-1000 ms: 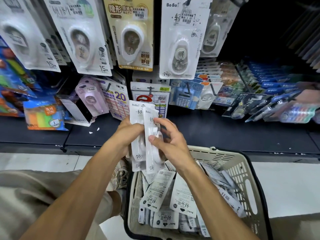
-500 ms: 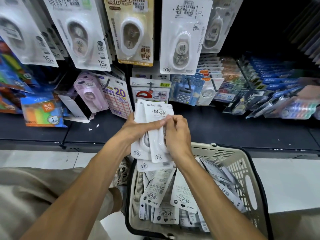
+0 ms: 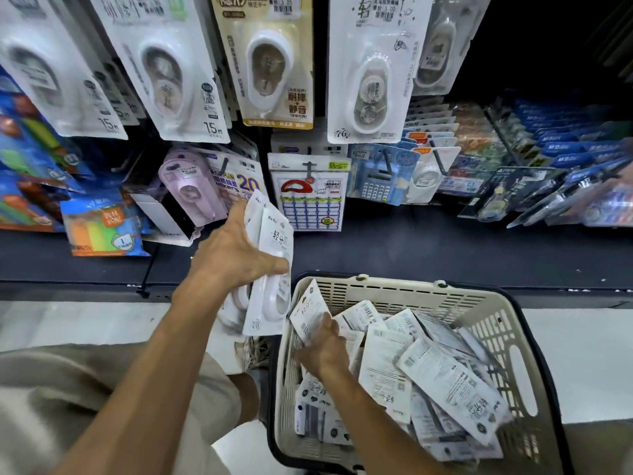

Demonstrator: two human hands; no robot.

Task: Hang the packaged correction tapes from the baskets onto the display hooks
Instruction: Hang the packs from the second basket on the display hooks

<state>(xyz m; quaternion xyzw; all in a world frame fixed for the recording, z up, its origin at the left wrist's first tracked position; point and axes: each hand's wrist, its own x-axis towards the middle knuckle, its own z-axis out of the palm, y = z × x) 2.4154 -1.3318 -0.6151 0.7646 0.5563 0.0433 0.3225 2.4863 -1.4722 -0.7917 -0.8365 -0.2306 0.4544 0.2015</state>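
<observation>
now the left hand [image 3: 236, 255] grips a fanned stack of white carded correction tapes [image 3: 270, 269], right hand [image 3: 323, 347] pinching another white pack [image 3: 308, 311] at the beige plastic basket's [image 3: 507, 341] far left corner

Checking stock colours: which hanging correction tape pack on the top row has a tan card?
The tan-card pack, third from left; its neighbours there hang on white cards.

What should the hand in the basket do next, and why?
Probably lift out the packet it is touching and add it to the stack. The right hand is down in the basket with its fingers on a correction tape packet by the left wall, while the left hand holds a stack of packets just above, not yet near any hook.
</observation>
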